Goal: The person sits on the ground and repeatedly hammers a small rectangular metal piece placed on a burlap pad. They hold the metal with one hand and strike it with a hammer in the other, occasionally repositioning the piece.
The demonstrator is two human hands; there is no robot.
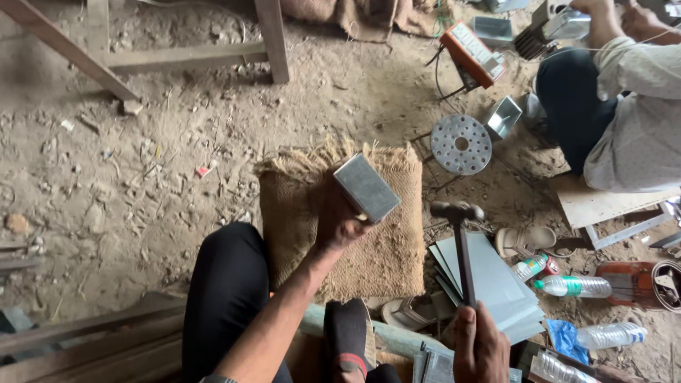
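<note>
My left hand grips a small rectangular grey metal box and holds it tilted just above a folded burlap sack on the dirt floor. My right hand is wrapped around the lower end of a hammer handle. The hammer's dark head points away from me, to the right of the box and level with the sack's right edge. My black-trousered knee is to the left of the sack.
A stack of grey metal sheets lies right of the sack, with plastic bottles and a sandal beyond. A perforated metal disc, an orange device and another seated person are at upper right. Wooden beams stand upper left.
</note>
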